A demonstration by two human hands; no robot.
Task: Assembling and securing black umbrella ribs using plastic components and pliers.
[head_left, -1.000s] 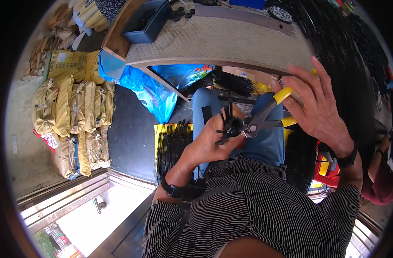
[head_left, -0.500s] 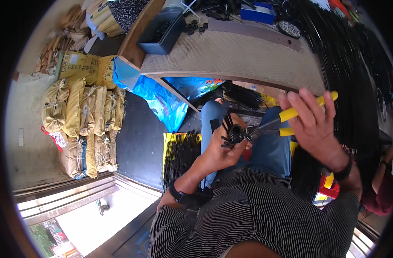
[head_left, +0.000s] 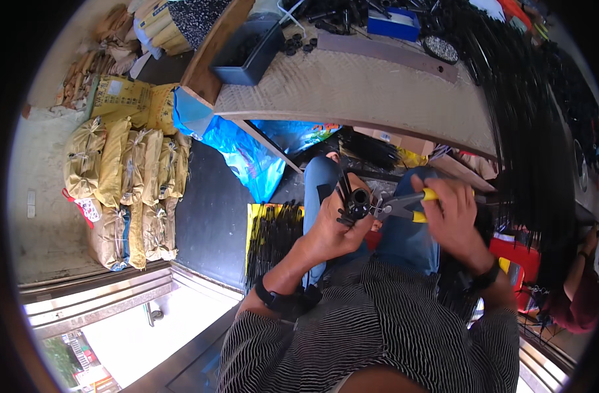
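Note:
My left hand [head_left: 335, 229] is closed round what looks like a black umbrella frame [head_left: 358, 202], its round end with a hole facing up and thin black ribs sticking out beside it. From the right, a pair of pliers [head_left: 396, 206] with yellow handles reaches to this frame, jaws at its right side. The fingers of my right hand [head_left: 451, 215] wrap round the handles, which stand apart. Whether the jaws grip a rib or wire is too small to tell. Both hands are above my lap.
Ahead is a workbench [head_left: 378, 92] with a dark bin [head_left: 247, 56], a blue box [head_left: 392, 25] and black parts. Black rods hang thickly at right [head_left: 519, 131]; another bundle [head_left: 273, 239] stands left of my knee. Wrapped yellow bundles [head_left: 126, 164] are stacked left. A co-worker's arm [head_left: 575, 275] shows at far right.
My right hand has come down and to the left, and its stretched fingers have closed round the plier handles. The handles are nearer each other. My left hand stays almost in place.

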